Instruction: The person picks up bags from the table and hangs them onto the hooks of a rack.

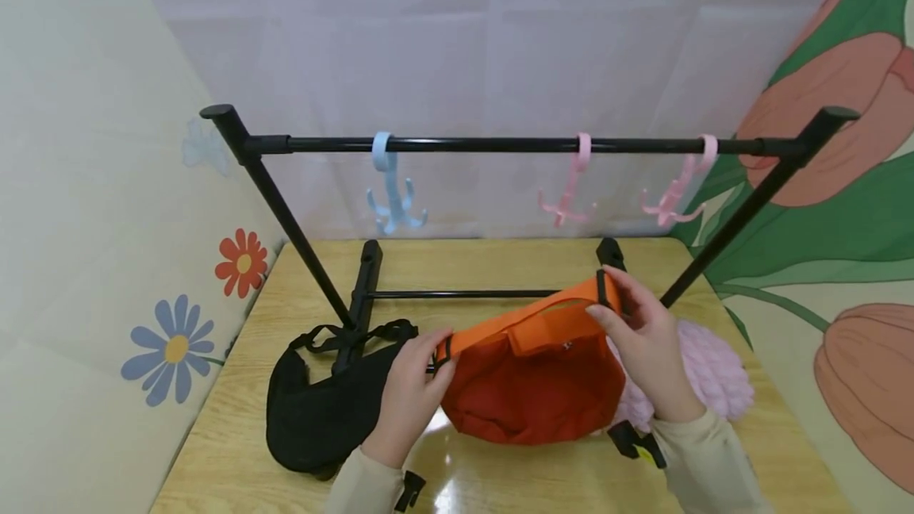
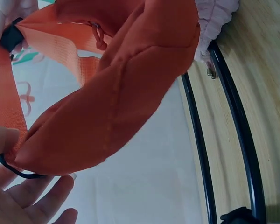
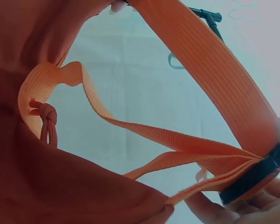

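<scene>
An orange-red bag [image 1: 531, 399] hangs by its orange strap [image 1: 524, 320] between both hands, above the table. My left hand [image 1: 412, 383] pinches the strap's left end near a black buckle [image 1: 443, 350]. Higher up, my right hand [image 1: 651, 347] holds the other end at a second black buckle [image 3: 252, 175], thumb in front. The strap slants upward to the right. In the left wrist view the bag's body [image 2: 112, 98] sags, and a thin cord loop [image 2: 99, 36] shows at its opening.
Behind stands a black rack [image 1: 485, 144] with a light blue hook [image 1: 393, 193] and two pink hooks [image 1: 569, 189] on its bar. A black bag [image 1: 328, 419] lies left on the wooden table [image 1: 228, 427]; a pale pink puffy bag [image 1: 717, 371] lies right, partly hidden.
</scene>
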The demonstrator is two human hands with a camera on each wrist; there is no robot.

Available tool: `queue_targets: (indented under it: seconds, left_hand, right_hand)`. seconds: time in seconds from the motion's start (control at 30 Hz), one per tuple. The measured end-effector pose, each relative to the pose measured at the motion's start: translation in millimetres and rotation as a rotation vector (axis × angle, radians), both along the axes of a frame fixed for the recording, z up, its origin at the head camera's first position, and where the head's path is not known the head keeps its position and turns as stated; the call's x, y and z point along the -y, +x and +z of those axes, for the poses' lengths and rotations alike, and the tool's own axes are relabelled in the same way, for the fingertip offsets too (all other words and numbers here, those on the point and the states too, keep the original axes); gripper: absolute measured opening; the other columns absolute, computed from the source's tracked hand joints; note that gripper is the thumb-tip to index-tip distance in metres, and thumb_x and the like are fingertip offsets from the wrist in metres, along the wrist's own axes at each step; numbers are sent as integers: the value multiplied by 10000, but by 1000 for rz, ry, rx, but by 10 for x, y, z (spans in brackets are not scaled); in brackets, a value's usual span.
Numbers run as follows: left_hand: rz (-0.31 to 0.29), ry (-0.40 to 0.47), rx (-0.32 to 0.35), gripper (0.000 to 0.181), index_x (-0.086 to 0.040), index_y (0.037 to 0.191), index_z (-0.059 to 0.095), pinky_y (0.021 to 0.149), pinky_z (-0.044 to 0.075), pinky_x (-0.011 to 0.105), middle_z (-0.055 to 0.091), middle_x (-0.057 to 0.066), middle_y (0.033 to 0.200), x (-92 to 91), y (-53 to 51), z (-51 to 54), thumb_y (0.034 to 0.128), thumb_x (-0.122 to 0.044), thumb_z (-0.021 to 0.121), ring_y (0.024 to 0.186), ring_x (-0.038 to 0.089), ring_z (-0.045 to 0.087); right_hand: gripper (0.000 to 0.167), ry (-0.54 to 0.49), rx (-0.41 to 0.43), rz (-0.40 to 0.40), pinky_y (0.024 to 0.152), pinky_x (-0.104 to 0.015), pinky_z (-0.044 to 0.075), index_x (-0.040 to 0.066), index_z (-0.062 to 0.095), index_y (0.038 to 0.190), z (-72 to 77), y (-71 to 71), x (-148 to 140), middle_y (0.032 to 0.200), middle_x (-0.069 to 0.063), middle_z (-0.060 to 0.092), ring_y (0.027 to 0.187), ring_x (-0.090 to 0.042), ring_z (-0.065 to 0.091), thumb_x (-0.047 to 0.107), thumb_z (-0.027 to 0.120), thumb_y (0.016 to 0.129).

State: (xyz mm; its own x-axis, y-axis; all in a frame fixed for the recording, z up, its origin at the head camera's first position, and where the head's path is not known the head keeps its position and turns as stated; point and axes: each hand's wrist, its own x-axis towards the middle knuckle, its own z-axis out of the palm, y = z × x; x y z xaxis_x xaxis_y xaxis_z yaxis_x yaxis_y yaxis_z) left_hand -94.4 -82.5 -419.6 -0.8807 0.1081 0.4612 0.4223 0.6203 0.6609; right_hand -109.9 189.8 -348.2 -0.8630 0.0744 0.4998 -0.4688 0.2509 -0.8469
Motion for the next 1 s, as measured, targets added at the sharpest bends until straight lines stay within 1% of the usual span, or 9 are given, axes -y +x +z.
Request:
queue_targets:
  seconds: [0.07,0.13,0.23,0.33,0.43,0.6,0.77,0.87,1.0]
  left_hand:
    - [-4,16,-13,331,-43,1210,660,867,513,408,658,93,1178,-15,-9,21,895,-133,707,1059,240,604]
    - [-7,31,-11,344,-49,1220,659,873,510,411,656,92,1184,-27,-15,47,902,-173,705,1068,240,602]
    - [-7,59,4,352,-54,1232,659,881,509,418,654,92,1194,-37,-26,85,913,-198,691,1078,242,601]
    - [-5,86,13,360,-53,1237,662,896,505,424,655,96,1202,-48,-38,118,910,-199,693,1097,250,599]
    - [-2,95,6,368,-51,1237,665,905,502,426,657,102,1204,-61,-54,141,901,-197,704,1109,257,601]
    - [11,75,-33,378,-47,1227,674,889,512,416,680,91,1159,-83,-93,182,884,-197,724,1082,251,620]
    - [15,52,-62,388,-44,1230,673,852,528,405,698,77,1105,-103,-120,234,878,-197,729,1026,241,638]
    - [13,39,-66,394,-45,1240,667,835,533,401,701,71,1088,-110,-120,257,885,-206,722,1009,235,642]
    - [16,35,-63,390,-50,1247,663,848,530,405,700,73,1106,-120,-124,277,895,-210,711,1027,238,642]
  right_hand:
    - [492,-24,4,4,712,-126,493,72,581,1290,10,-18,-13,1043,79,639,892,-55,596,-158,621,857]
    - [501,-28,12,6,697,-123,488,130,579,1285,17,-31,-27,1027,73,636,876,-56,587,-147,612,869]
    - [494,-14,24,-4,693,-120,481,150,572,1284,33,-43,-46,1022,82,631,873,-59,581,-134,604,881]
    - [468,-8,34,-11,730,-121,479,113,569,1294,48,-49,-60,1055,87,632,928,-69,584,-122,599,891]
    - [461,-2,37,-22,728,-123,475,102,571,1301,63,-53,-70,1049,82,630,928,-73,582,-111,603,894]
    - [473,-5,31,-30,717,-120,472,119,574,1307,99,-67,-84,1038,74,625,921,-74,574,-109,603,894]
    - [482,-34,34,-14,710,-125,480,131,578,1307,125,-81,-100,1040,57,631,920,-60,571,-115,598,893]
    - [468,-40,36,-11,723,-125,484,127,580,1304,131,-84,-108,1042,54,632,932,-62,574,-106,598,898]
    - [439,-53,34,-8,735,-128,488,108,587,1304,138,-96,-117,1055,54,636,948,-79,583,-87,595,910]
